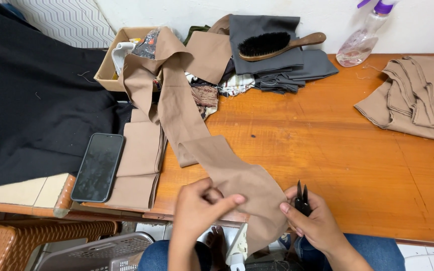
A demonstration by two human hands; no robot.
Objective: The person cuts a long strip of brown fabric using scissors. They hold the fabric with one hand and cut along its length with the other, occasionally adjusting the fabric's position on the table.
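A long tan fabric strip [192, 125] runs from a cardboard box down across the wooden table [327, 150] to its front edge. My left hand [199, 208] pinches the strip's near end from the left. My right hand [315, 221] holds the same end at its right edge and also grips small black thread snips [301, 198], blades pointing up. The strip's lower end hangs over the table edge between my hands.
A dark phone [98, 166] lies on folded tan pieces [139, 160] at the left. Black cloth [31, 100] covers the far left. A cardboard box [107, 65], grey folded fabric with a wooden brush [277, 44], a spray bottle [360, 40] and stacked tan pieces [418, 95] line the back and right.
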